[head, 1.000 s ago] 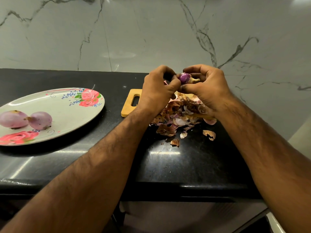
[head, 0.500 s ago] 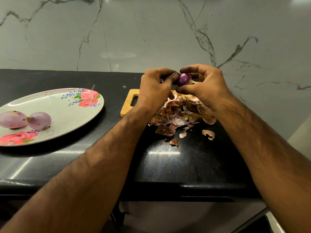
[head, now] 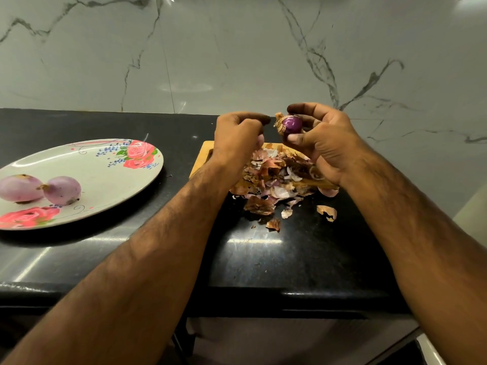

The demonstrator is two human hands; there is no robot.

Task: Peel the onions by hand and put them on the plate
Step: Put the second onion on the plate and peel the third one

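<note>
We are holding a small purple onion [head: 291, 124] up in our right hand [head: 324, 143], above the heap of peels [head: 274, 177] covering the board [head: 201, 156]. By our reckoning we are partway through. Two onions [head: 62, 191] are lying bare on the plate [head: 105, 177], well apart to our left. This one is looking nearly clean, with a dry tuft and a scrap of brown skin at its left end.

The risk here is the grip. The bulb is smooth and glossy and we are holding it by fingertips alone, so a sharp tug at the tuft could pop it loose. It would land in the peels or roll across the counter [head: 290, 259]. Pulling too hard could also tear good flesh away with the skin. A careless drop onto the plate could knock the two there toward the rim.

Our right fingers [head: 305, 108] are curling over the top of the onion while the thumb is pressing up from below, pinching it between them. Our left hand [head: 237, 138] is hovering just beside it with its fingers curled in. Its forefinger and thumb are drawn together and pointing at the tuft without quite touching it. Whether they are pinching a sliver of skin, we cannot tell.
</note>
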